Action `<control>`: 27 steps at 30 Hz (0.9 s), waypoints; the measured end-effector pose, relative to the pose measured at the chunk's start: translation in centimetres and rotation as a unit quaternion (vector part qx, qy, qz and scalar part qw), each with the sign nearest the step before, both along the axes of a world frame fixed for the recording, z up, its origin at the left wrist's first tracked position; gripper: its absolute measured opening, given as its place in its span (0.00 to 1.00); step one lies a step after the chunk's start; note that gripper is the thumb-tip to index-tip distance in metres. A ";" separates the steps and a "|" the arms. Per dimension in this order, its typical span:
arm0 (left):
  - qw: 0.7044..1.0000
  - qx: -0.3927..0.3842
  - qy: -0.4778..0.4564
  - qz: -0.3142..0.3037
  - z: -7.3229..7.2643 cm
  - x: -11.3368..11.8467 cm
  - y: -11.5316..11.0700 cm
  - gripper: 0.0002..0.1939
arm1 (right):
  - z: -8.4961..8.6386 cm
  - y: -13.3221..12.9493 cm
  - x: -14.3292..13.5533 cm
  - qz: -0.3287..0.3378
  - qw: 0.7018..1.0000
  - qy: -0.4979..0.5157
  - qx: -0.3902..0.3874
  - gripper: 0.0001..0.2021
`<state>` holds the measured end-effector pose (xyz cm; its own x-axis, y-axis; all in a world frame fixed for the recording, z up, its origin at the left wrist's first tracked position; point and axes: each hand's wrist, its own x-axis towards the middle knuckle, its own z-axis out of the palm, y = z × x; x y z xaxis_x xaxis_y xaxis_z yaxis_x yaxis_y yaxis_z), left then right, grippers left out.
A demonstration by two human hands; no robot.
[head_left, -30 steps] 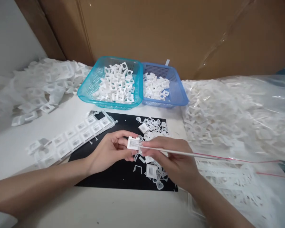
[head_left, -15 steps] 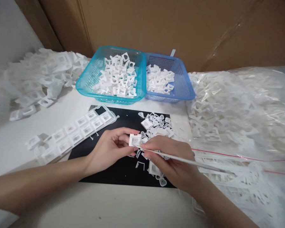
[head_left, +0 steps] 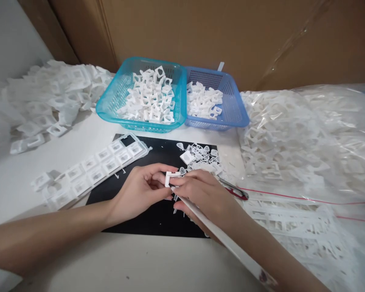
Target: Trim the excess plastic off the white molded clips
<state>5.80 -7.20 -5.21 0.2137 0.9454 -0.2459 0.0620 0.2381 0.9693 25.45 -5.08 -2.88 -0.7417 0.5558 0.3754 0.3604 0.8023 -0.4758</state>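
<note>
My left hand [head_left: 142, 186] pinches a small white square plastic frame [head_left: 168, 178] between thumb and fingers above the black mat [head_left: 121, 215]. Pressed close against it, my right hand [head_left: 205, 194] grips a long, thin, flat white stick [head_left: 228, 243]. The stick's narrow end is at the frame, and its wider end reaches down to the lower right past my wrist. My right fingers cover part of the frame. Behind the right hand lies a pile of white plastic offcuts [head_left: 205, 162], partly hidden by it.
A teal basket [head_left: 105, 109] and a blue basket [head_left: 237, 109] hold white parts at the back. Left lies a white tray [head_left: 103, 178] of square parts, with a heap [head_left: 57, 89] behind. A red utility knife [head_left: 237, 192] and a clear bag of parts [head_left: 292, 138] are right.
My right hand has turned and shifted left onto the frame. The stick has swung from pointing right to slanting down right. The utility knife has come into view.
</note>
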 end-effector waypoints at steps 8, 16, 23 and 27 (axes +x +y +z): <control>0.999 -0.021 -0.045 -0.013 0.4 -0.1 0.3 0.15 | 0.1 -0.6 -0.2 -0.011 0.999 -0.024 0.031 0.07; 0.995 -0.048 -0.093 -0.001 -0.1 -0.1 0.0 0.17 | 1.1 1.7 1.9 -0.194 0.979 0.004 0.061 0.06; 0.993 -0.041 -0.106 -0.010 0.2 -0.1 0.3 0.20 | 2.2 0.1 0.5 -0.137 0.985 0.090 -0.059 0.01; 0.992 -0.020 -0.122 -0.016 0.2 -0.3 0.3 0.16 | 1.7 -0.9 -0.2 -0.095 0.985 0.099 -0.102 0.01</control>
<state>5.55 -6.91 -5.02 0.3004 0.9281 -0.2199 -0.1650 0.2776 0.9464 25.27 -5.94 -1.17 -0.5409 0.7558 0.3689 0.3786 0.6105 -0.6957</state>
